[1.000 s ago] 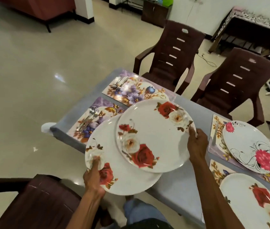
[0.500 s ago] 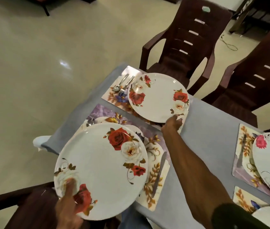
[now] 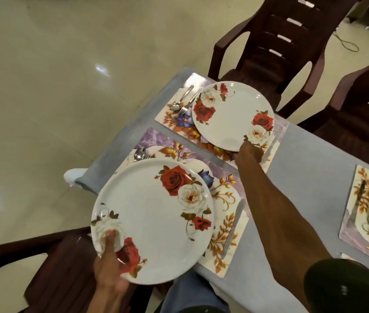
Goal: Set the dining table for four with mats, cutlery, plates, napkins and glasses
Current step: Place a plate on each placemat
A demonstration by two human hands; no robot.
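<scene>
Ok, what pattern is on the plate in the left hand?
White with red and cream roses on the plate, clearest in the head view.

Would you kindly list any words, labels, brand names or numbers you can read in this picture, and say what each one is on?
No readable text anywhere in the head view.
The held plate, the far plate and the placemats carry only flower and leaf prints.
Dark sleeve: a few pale specks, too small and blurred to read.
</scene>
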